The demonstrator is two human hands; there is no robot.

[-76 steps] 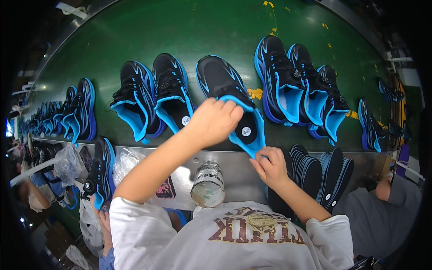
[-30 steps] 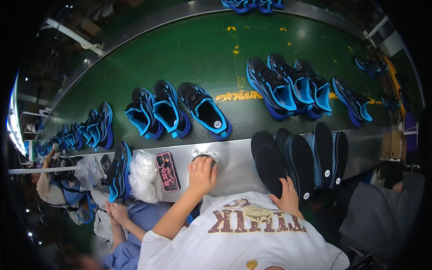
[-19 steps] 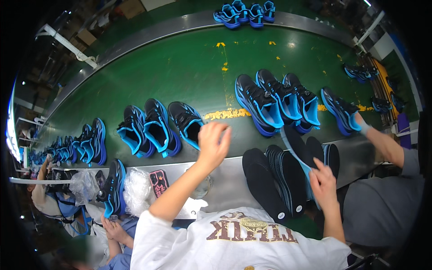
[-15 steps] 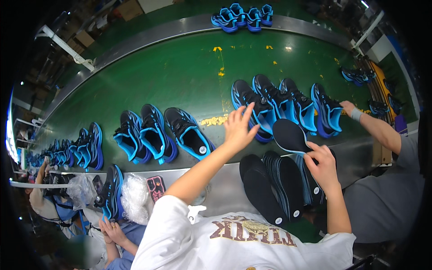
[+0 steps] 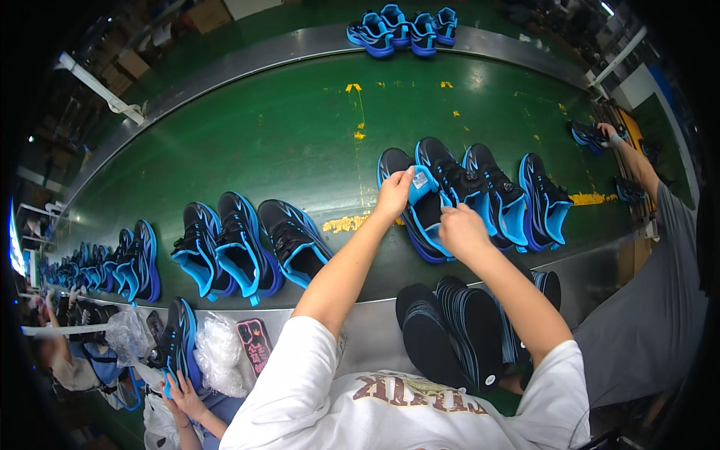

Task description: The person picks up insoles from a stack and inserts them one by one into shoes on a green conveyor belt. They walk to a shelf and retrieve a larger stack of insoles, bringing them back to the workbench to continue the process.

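Note:
My left hand (image 5: 395, 193) pinches the light-blue tongue (image 5: 422, 180) of a black-and-blue sports shoe (image 5: 396, 162) and holds it up. My right hand (image 5: 463, 229) is closed at the right side of this shoe's opening, its fingertips on a black insole (image 5: 428, 213) that lies partly inside. The fingers hide the grip and one end of the insole. Close on the right stand three similar shoes (image 5: 491, 169), toes pointing away from me. Below my right forearm, stacks of black insoles (image 5: 472, 322) rest near the table's front edge.
Several shoes (image 5: 244, 244) stand in a row to the left on the green table (image 5: 277, 127). More shoes (image 5: 401, 31) sit on the far ledge. Left front are plastic bags (image 5: 219, 352), a pink-and-black phone case (image 5: 255, 343) and a co-worker's hands (image 5: 184, 397). Another co-worker's arm (image 5: 637, 161) reaches in at right.
My right hand has brought the insole from over the stacks into the shoe. My left hand has taken hold of the tongue. The right co-worker's hand has moved to a shoe farther off.

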